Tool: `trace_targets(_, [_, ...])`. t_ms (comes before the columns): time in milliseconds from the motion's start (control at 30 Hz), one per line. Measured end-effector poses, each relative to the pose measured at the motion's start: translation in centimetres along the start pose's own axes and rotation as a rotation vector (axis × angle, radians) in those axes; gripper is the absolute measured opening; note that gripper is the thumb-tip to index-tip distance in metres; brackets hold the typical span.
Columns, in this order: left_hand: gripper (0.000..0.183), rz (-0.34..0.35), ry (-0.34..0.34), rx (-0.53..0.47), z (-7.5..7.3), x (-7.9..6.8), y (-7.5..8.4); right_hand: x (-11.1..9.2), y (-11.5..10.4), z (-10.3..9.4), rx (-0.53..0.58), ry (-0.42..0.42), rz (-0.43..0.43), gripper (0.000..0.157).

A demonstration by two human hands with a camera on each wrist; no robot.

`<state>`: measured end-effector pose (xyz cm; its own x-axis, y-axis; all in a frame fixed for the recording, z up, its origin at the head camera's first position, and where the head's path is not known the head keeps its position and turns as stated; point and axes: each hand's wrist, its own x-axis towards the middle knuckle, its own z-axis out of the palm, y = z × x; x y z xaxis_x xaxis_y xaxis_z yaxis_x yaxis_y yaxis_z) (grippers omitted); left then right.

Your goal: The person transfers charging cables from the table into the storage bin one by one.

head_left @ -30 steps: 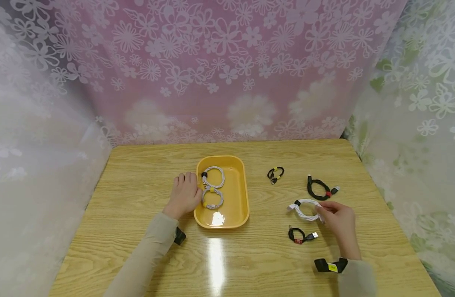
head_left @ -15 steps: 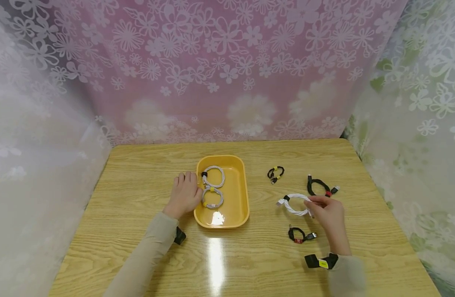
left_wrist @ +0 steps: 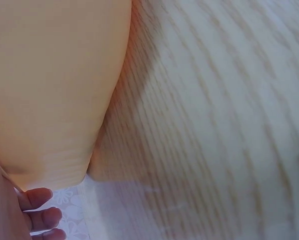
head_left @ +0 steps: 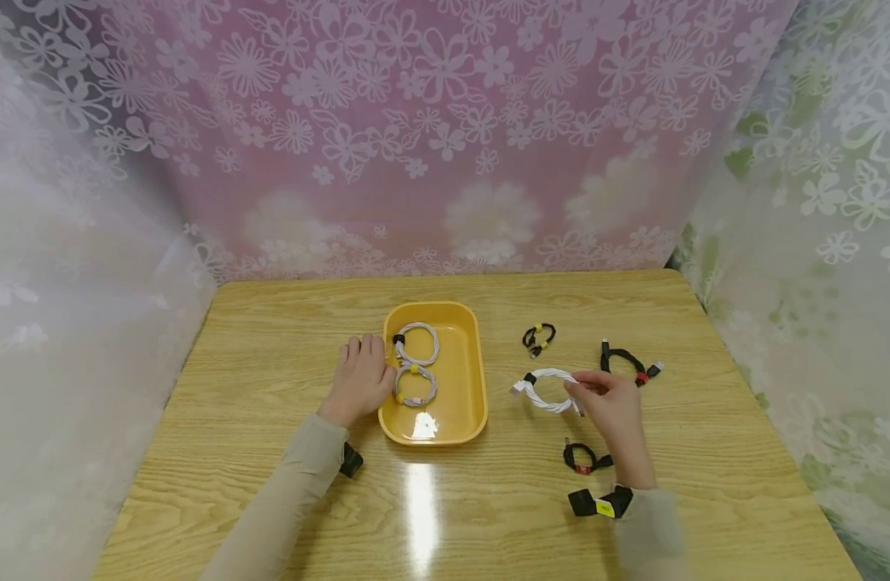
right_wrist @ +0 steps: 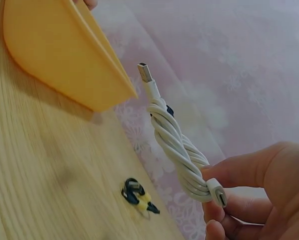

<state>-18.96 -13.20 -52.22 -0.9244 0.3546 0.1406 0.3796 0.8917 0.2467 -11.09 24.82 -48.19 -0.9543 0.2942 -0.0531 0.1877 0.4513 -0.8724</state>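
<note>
My right hand (head_left: 616, 413) pinches a coiled white USB cable (right_wrist: 172, 137) between thumb and fingers, holding it above the table to the right of the yellow plastic tray (head_left: 482, 379). Twisted strands, a USB-A plug and a small USB-C-like plug show in the right wrist view. A black strap binds the coil. At the tray's left side, my left hand (head_left: 357, 381) grips the rim, thumb over the edge; its fingertips (left_wrist: 42, 218) show beside the outer wall in the left wrist view. Inside the tray lie two coiled light cables, one black-strapped (head_left: 436, 343), one yellow-tied (head_left: 433, 391).
Three black coiled cables lie on the wooden table (head_left: 270, 323): a small yellow-tied one (head_left: 528, 339) at the back, a red-tied one (head_left: 622, 353) behind the right hand, and another red-tagged one (head_left: 570, 457) nearer the front. Floral curtains (head_left: 445, 161) enclose the table's back and sides.
The right hand has carried the white cable leftward and slightly away from me, closer to the tray. The left hand and tray have stayed put.
</note>
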Motion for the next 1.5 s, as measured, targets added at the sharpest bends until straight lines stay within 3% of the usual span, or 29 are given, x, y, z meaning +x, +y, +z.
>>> trace_targets(633, [0.017,-0.003,0.01,-0.015,-0.1,-0.1,0.1,-0.8,-3.4,5.1,0.064,-0.071,-0.105,0.016])
trace_targets(1133, [0.016,-0.007,0.002,-0.017,0.1,0.0,-0.1,-1.8,-6.6,9.3,0.071,-0.152,-0.237,0.011])
trace_targets(1300, [0.016,-0.008,0.001,-0.017,0.1,0.0,0.0,-2.2,-6.9,10.9,0.026,-0.171,-0.283,0.009])
trace_targets(1500, [0.016,-0.014,-0.001,-0.015,0.1,0.1,-0.1,-2.9,-7.3,12.4,-0.145,-0.115,-0.417,0.008])
